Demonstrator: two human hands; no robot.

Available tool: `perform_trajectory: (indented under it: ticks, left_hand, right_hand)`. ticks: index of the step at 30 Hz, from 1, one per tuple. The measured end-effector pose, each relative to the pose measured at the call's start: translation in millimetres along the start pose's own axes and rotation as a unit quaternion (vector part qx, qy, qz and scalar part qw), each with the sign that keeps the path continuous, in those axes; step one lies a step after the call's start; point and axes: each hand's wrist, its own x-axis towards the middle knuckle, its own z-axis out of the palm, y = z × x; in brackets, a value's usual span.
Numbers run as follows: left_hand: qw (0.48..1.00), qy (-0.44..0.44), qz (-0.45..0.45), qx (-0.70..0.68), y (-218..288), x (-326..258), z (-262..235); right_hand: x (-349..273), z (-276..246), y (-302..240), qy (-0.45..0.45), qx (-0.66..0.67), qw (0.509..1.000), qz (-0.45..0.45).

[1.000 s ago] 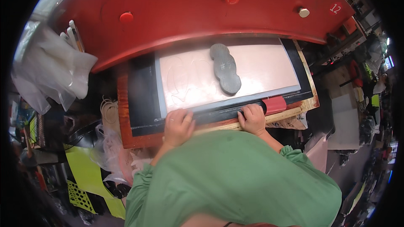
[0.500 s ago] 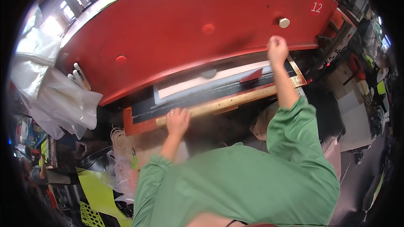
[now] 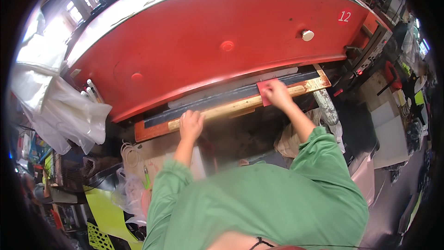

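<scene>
In my right hand point(image 3: 277, 93) is a small flat red piece point(image 3: 264, 86), pinched by the fingers above the dark strip and the front bar. Its material cannot be told. My left hand point(image 3: 191, 124) lies on the left part of the pale wooden bar point(image 3: 231, 112), its fingers stretched over the top. The bar runs along the front of a tray-like table with a worn reddish edge point(image 3: 151, 131) and a black strip point(image 3: 217, 99). Behind that strip, a thin part of a light grey-white board point(image 3: 194, 96) shows under the big red machine beam point(image 3: 185, 37).
A clear plastic bag point(image 3: 78, 111) hangs at the left beside several white markers point(image 3: 92, 90). A silvery knob point(image 3: 307, 35) juts from the beam. The control panel point(image 3: 372, 53) stands at the right, and a cloth bundle point(image 3: 289, 141) lies below the table.
My right hand has come down and left from before the beam and now holds the red piece, which lay on the table. Less of the white board shows. My left hand stays on the bar.
</scene>
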Motion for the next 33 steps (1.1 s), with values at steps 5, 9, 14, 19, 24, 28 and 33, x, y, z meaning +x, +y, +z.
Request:
perform_trajectory:
  ticks: [5,9,14,19,24,28,33]
  left_hand:
    - [0.999,-0.030,-0.002,0.013,0,-2,-3]
    - [0.999,-0.039,-0.005,0.022,1,-1,-4]
    - [0.999,-0.042,-0.002,0.029,0,5,-6]
    - [0.998,-0.067,-0.006,0.017,13,-9,-20]
    - [0.994,-0.107,-0.014,-0.026,41,-56,-53]
    - [0.979,-0.195,-0.007,-0.053,52,-72,-84]
    - [0.990,-0.053,0.108,-0.076,80,-65,-87]
  right_hand:
    - [-33,39,-35,0.006,-0.095,0.990,-0.108]
    - [-36,41,-43,0.032,-0.113,0.989,-0.093]
    - [-37,40,-43,0.039,-0.108,0.989,-0.092]
    - [-50,23,-56,-0.019,-0.113,0.992,-0.055]
    - [-87,-36,-79,-0.189,-0.120,0.973,-0.056]
    - [-74,-58,-95,-0.246,-0.030,0.966,0.073]
    - [-42,-9,-162,-0.063,-0.015,0.995,0.077]
